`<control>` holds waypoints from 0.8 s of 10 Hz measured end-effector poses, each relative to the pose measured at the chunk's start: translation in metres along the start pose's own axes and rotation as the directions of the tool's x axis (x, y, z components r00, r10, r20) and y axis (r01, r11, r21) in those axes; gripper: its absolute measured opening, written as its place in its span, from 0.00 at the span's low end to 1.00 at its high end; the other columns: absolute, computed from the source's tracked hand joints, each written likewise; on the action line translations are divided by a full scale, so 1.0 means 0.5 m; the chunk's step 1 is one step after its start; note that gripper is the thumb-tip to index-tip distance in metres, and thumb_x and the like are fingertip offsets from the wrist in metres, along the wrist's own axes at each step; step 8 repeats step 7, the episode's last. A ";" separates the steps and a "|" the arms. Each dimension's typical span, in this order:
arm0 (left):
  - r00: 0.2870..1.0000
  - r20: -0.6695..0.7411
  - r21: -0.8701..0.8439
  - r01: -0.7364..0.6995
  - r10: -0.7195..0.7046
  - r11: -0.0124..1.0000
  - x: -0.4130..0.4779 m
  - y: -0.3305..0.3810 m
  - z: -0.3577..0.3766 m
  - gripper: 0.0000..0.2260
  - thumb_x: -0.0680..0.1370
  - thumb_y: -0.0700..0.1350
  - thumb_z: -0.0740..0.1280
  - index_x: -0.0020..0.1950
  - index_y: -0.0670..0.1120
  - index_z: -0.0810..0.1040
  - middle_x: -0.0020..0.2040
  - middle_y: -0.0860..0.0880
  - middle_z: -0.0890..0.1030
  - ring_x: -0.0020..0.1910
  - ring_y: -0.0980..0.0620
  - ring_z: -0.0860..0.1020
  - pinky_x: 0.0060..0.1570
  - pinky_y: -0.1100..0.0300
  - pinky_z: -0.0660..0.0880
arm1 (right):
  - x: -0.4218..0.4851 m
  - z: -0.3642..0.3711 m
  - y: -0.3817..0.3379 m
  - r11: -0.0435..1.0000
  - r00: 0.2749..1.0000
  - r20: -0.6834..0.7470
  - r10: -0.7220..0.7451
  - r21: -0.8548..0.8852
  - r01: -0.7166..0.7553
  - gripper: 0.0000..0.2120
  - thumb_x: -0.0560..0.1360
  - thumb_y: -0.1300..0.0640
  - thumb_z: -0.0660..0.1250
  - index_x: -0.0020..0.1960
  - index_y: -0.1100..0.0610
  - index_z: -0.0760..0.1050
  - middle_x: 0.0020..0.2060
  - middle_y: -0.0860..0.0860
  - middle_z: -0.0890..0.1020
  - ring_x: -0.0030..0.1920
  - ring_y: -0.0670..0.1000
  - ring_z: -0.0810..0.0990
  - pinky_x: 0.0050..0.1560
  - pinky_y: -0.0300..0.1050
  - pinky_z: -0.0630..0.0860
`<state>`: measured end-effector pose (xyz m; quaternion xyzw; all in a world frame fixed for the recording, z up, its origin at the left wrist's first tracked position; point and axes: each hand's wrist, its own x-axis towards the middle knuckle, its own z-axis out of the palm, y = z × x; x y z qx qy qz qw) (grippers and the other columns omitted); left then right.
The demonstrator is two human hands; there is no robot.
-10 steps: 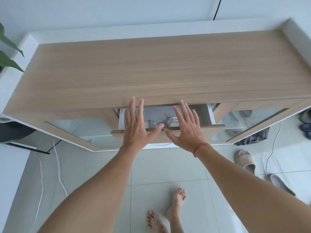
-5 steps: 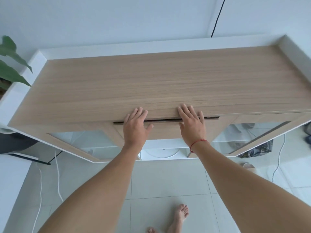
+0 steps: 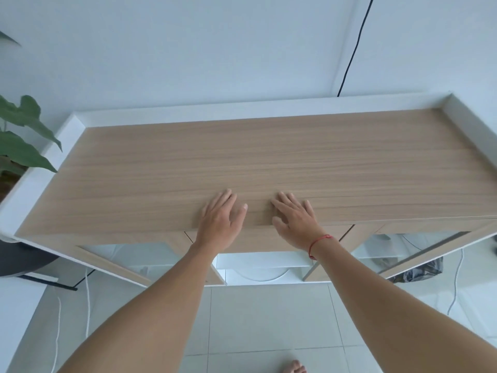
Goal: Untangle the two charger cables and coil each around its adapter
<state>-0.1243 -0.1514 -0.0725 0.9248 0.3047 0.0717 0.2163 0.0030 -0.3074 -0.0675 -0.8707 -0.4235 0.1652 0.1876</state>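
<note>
My left hand and my right hand lie flat, fingers straight, on the front edge of the wooden cabinet top, a small gap between them. Neither hand holds anything. The drawer front below my hands sits flush with the cabinet. No charger cable or adapter shows anywhere in view.
A white raised rim borders the cabinet top at the back and both sides. A green plant stands at the left. A black cord runs down the wall. White cords trail on the tiled floor. Glass doors flank the drawer.
The drawer, open with coiled white cables inside a second ago, has been pushed shut. Both hands moved from the drawer front up onto the cabinet top.
</note>
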 end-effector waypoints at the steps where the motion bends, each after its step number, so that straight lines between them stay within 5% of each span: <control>1: 0.975 0.182 0.079 0.116 -0.129 0.990 0.057 0.020 -0.002 0.27 0.83 0.57 0.47 0.80 0.50 0.49 0.80 0.54 0.46 0.79 0.53 0.44 0.76 0.51 0.40 | 0.065 -0.021 -0.013 0.996 0.990 0.111 0.090 -0.002 -0.090 0.25 0.82 0.48 0.50 0.78 0.50 0.53 0.79 0.45 0.49 0.78 0.48 0.44 0.76 0.54 0.39; 3: 0.962 0.174 0.215 0.172 -0.211 0.961 0.182 0.033 0.022 0.28 0.82 0.59 0.45 0.80 0.52 0.42 0.80 0.54 0.40 0.78 0.52 0.39 0.76 0.50 0.37 | 0.165 -0.006 -0.013 0.974 0.979 0.062 0.193 -0.135 -0.183 0.27 0.81 0.40 0.43 0.78 0.41 0.42 0.78 0.40 0.41 0.78 0.50 0.36 0.74 0.60 0.33; 6: 0.991 0.000 0.275 0.131 -0.137 0.952 0.272 0.014 0.042 0.26 0.82 0.59 0.42 0.80 0.55 0.46 0.80 0.54 0.45 0.79 0.53 0.43 0.76 0.49 0.39 | 0.267 -0.001 0.009 0.980 0.988 -0.108 0.112 -0.155 -0.128 0.25 0.82 0.44 0.44 0.79 0.44 0.48 0.78 0.41 0.47 0.78 0.49 0.41 0.75 0.58 0.36; 7: 0.992 -0.020 0.263 0.129 -0.128 0.956 0.266 0.013 0.045 0.26 0.82 0.59 0.42 0.79 0.55 0.45 0.80 0.54 0.45 0.79 0.53 0.42 0.77 0.49 0.40 | 0.270 -0.038 -0.005 0.908 0.955 -0.161 0.247 0.383 -0.171 0.23 0.82 0.46 0.52 0.76 0.50 0.60 0.76 0.47 0.61 0.78 0.50 0.54 0.77 0.56 0.44; 8: 0.992 -0.020 0.263 0.129 -0.128 0.956 0.266 0.013 0.045 0.26 0.82 0.59 0.42 0.79 0.55 0.45 0.80 0.54 0.45 0.79 0.53 0.42 0.77 0.49 0.40 | 0.270 -0.038 -0.005 0.908 0.955 -0.161 0.247 0.383 -0.171 0.23 0.82 0.46 0.52 0.76 0.50 0.60 0.76 0.47 0.61 0.78 0.50 0.54 0.77 0.56 0.44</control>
